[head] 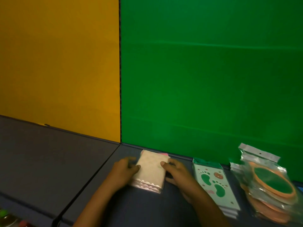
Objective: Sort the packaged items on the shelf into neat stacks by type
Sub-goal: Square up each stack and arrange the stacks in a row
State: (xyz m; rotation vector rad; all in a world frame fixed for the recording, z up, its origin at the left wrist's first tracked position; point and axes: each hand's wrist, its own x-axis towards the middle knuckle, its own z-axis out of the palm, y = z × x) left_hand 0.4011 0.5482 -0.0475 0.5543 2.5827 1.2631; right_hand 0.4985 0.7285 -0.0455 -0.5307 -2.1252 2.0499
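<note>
pink packets (pixel 150 171) are lying stacked on the dark shelf (pixel 49 161) near the back corner. left hand (pixel 124 171) and right hand (pixel 177 171) are pressing in from either side, thumbs resting on top, likely squaring the edges. footprint packs (pixel 213 181) and round orange packs (pixel 272 182) are sitting apart to the right, already grouped.

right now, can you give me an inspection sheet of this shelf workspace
surface: dark grey shelf, seam running across it
job's things: pink packet stack near the back; footprint packet stack to its right; orange disc packets piled loosely, far right
clutter: small colourful items at bottom left, too blurred to identify
hands: left hand and right hand hold the pink stack's sides
cables: nothing seen
surroundings: yellow panel, green panel behind
</note>
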